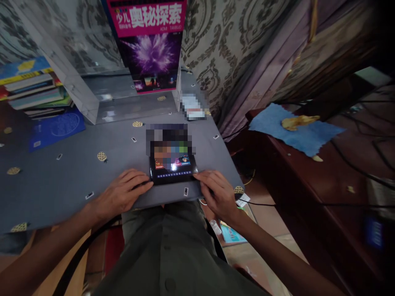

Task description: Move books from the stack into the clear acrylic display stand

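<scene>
A dark, glossy book (pixel 173 174) with small coloured pictures and a line of print lies near the table's front edge; its upper part is blurred by pixels. My left hand (pixel 128 191) is at its lower left corner, thumb and forefinger closing on the edge with the other fingers fairly straight. At the lower right corner, my right hand (pixel 217 193) pinches the edge between thumb and forefinger, its remaining fingers curled under. Whether the book's near edge is lifted, I cannot tell.
An upright purple-and-pink book (pixel 154 53) stands in a clear acrylic rack (pixel 114 109) at the back. Stacked books (pixel 33 88) and a blue booklet (pixel 58 127) lie left. A pixelated pale item (pixel 193 107) is behind. Right, a dark wooden surface (pixel 305 181) holds a blue cloth (pixel 274 123) and cables.
</scene>
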Available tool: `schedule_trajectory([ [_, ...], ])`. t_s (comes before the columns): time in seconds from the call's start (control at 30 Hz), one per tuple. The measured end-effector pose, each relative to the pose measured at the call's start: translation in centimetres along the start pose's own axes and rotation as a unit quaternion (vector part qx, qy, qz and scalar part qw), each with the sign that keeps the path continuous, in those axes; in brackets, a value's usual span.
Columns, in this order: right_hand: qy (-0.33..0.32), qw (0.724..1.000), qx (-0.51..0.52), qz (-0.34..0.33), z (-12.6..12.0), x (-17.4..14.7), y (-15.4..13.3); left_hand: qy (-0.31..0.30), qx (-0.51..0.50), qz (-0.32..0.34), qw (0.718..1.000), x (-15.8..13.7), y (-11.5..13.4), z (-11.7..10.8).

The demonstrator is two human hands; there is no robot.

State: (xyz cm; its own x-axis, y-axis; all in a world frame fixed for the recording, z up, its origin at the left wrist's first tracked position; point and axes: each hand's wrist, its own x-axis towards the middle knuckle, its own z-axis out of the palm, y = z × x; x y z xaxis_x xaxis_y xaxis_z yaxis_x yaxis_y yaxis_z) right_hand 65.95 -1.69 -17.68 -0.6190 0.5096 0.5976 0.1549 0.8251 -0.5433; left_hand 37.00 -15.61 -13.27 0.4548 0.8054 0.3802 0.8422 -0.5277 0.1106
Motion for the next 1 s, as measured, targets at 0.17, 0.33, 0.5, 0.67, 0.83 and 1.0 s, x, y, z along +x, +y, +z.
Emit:
schedule_trajectory([
  [0.17, 0.019, 0.999, 0.014, 0.024, -0.2, 0.2, -0.3, -0.037, -0.007, 0.035, 0.999, 2.2, 0.3, 0.0],
  [0.33, 0.027, 0.997, 0.006, 0.071, -0.5, 0.2, -0.3, -0.088, 0.008, 0.049, 0.995, 3.2, 0.4, 0.2],
  [0.5, 0.046, 0.992, 0.022, 0.118, -0.4, -0.1, -0.5, -0.134, 0.028, 0.054, 0.989, 4.6, 0.7, 1.1],
  [0.67, 0.048, 0.984, 0.046, 0.165, -0.5, -0.2, -0.7, -0.171, 0.039, 0.075, 0.982, 7.5, 1.6, 2.3],
  [0.83, 0.059, 0.981, 0.056, 0.176, -0.5, -0.3, -0.5, -0.199, 0.082, 0.069, 0.974, 10.1, 2.9, 2.9],
  [1.0, 0.036, 0.984, 0.051, 0.167, -0.7, -0.3, -0.3, -0.193, 0.087, 0.059, 0.976, 10.8, 3.5, 3.4],
])
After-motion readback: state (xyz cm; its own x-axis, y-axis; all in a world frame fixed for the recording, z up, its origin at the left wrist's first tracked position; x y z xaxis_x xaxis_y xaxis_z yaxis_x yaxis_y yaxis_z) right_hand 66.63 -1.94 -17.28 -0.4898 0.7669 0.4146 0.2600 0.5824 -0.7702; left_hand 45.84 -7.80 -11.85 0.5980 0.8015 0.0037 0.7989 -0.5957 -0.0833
